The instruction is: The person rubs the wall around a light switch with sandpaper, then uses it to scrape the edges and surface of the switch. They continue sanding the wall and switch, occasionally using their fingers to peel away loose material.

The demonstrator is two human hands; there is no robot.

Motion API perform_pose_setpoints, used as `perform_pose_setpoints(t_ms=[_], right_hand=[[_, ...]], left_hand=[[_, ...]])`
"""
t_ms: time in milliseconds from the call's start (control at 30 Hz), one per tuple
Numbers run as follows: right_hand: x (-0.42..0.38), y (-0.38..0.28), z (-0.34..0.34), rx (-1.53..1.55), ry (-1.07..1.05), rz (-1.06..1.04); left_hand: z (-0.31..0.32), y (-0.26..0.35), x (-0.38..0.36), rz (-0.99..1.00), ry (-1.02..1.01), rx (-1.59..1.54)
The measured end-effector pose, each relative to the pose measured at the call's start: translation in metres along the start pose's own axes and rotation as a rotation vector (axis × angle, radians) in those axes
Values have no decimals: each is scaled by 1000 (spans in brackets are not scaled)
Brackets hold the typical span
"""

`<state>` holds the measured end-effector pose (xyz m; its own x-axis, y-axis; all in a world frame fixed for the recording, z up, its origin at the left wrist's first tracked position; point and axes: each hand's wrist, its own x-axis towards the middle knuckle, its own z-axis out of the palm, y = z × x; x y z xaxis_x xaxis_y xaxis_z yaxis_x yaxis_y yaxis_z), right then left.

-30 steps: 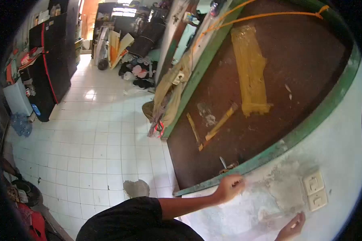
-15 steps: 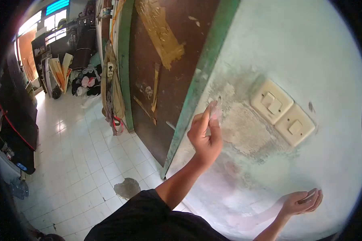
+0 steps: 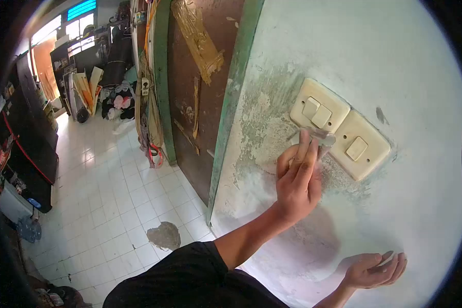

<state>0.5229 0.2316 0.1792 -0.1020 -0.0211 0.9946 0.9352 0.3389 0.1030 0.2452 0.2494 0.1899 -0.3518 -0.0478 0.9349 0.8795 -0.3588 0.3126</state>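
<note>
My left hand [image 3: 299, 187] is raised to the wall just under the double light switch [image 3: 318, 110]. Its fingers press together on a small greyish flat piece [image 3: 322, 136], which overlaps the lower edge of the switch plate; what it is exactly I cannot make out. Beside it is a single light switch [image 3: 362, 150]. Around the hand lies a rough, patchy stretch of wall [image 3: 262, 131] with worn paint. Lower right, my right hand [image 3: 372, 271] is turned up with curled fingers around a small pale thing [image 3: 387, 257], mostly hidden.
Left of the wall stands a brown door [image 3: 200, 113] in a green frame [image 3: 231, 92], with brown tape [image 3: 203, 43] on it. White floor tiles [image 3: 118, 200] show a broken grey patch [image 3: 164, 236]. Clothes [image 3: 119, 102] and dark furniture [image 3: 33, 138] stand farther off.
My left hand has moved right along the wall, from beside the door frame to below the double switch, with its piece. My right hand stays low, fingers still curled. The view has shifted slightly.
</note>
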Motion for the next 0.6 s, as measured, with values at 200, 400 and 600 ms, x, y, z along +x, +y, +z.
perform_pose_setpoints(t_ms=[200, 400, 600], right_hand=[[-7, 4, 4, 170, 29, 49], [-4, 3, 0, 82, 12, 20], [-9, 6, 3, 164, 31, 57]], left_hand=[[2, 6, 13, -101, -54, -2], [-9, 32, 3, -72, -214, -76], [-8, 17, 11, -104, -196, -31]])
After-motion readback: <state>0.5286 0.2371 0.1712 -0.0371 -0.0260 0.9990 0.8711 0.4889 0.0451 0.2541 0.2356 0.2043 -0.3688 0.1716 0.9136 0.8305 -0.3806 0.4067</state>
